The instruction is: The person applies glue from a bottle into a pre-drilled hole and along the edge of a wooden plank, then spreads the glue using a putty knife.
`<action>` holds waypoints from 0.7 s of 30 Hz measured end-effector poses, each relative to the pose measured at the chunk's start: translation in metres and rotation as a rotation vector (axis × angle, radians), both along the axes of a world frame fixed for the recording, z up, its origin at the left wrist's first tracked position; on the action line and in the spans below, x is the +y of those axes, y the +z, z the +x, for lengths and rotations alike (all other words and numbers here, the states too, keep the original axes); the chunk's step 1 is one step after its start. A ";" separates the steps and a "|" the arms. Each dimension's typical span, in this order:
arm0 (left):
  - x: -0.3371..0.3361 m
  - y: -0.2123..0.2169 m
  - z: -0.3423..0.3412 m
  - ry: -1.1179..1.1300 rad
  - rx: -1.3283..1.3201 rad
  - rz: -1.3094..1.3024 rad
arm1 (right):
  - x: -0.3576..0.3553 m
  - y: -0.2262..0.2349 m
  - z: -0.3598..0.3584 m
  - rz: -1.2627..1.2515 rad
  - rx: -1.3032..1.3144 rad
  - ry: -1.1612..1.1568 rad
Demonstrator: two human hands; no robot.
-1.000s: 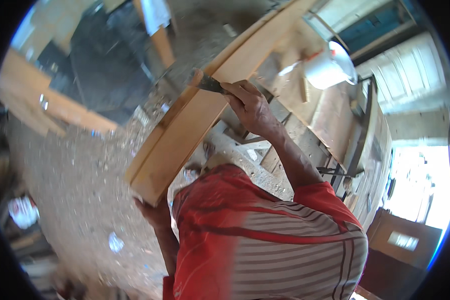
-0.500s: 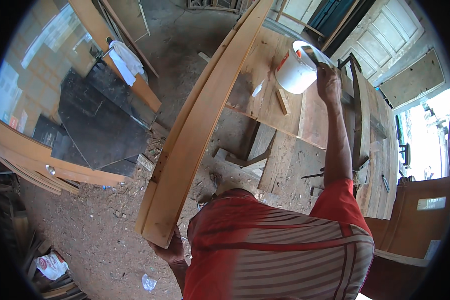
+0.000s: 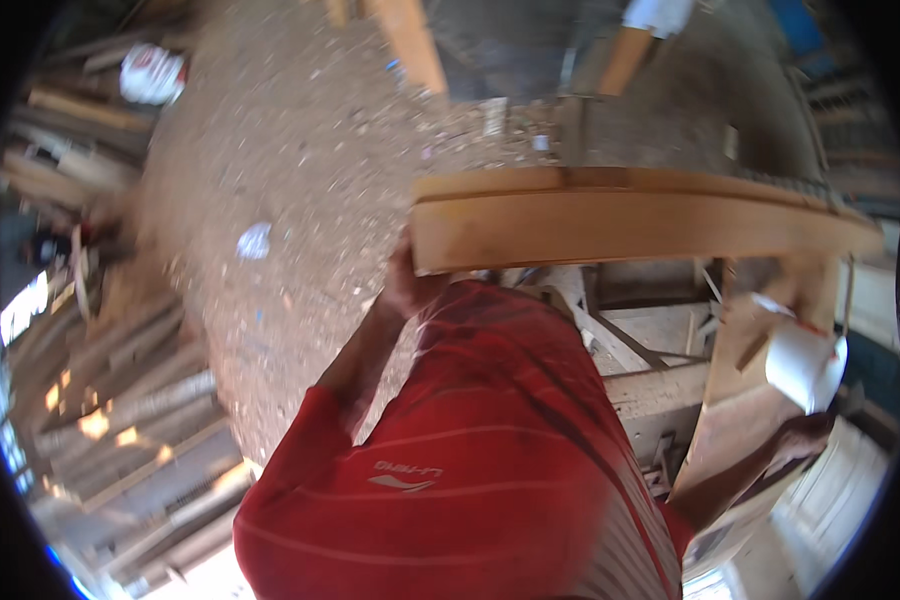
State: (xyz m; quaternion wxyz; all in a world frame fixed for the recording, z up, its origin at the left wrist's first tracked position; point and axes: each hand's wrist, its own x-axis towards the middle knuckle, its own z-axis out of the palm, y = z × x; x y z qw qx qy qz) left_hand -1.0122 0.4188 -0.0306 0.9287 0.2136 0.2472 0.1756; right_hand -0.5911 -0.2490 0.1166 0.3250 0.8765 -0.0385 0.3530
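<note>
A long, slightly curved wooden board (image 3: 630, 215) lies across the upper middle of the view. My left hand (image 3: 408, 285) grips its left end from below, just in front of my red striped shirt. At the right, my right hand (image 3: 805, 435) reaches out to a white bucket (image 3: 802, 365) standing on a wooden workbench (image 3: 740, 400). The hand is right against the bucket's lower side. Blur hides whether the fingers hold it.
The ground (image 3: 300, 170) is covered in sawdust, with a pale scrap (image 3: 254, 240) lying on it. Stacked planks (image 3: 120, 400) fill the left side. A white bag (image 3: 152, 72) lies at the top left. More timber (image 3: 415, 45) leans at the top.
The view has swung round sharply, so the board now runs level across the picture. My right hand has gone from the board to the white bucket. My left hand still holds the board's end.
</note>
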 end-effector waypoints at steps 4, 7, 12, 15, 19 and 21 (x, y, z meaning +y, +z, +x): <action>-0.001 0.001 -0.002 0.001 -0.011 -0.116 | 0.079 -0.039 -0.032 0.564 0.071 0.608; -0.008 0.008 -0.001 0.025 0.033 -0.124 | 0.095 -0.073 -0.058 0.230 0.144 0.581; -0.002 0.009 -0.003 -0.037 0.071 -0.114 | 0.086 -0.118 -0.068 0.529 0.110 0.559; 0.005 0.022 -0.004 -0.063 0.105 -0.074 | 0.071 -0.150 -0.083 0.618 0.146 0.371; 0.008 0.023 -0.006 -0.106 0.107 -0.027 | 0.027 -0.188 -0.100 0.676 0.233 0.119; 0.002 0.023 -0.012 -0.080 0.113 0.009 | 0.011 -0.198 -0.092 0.677 0.292 0.065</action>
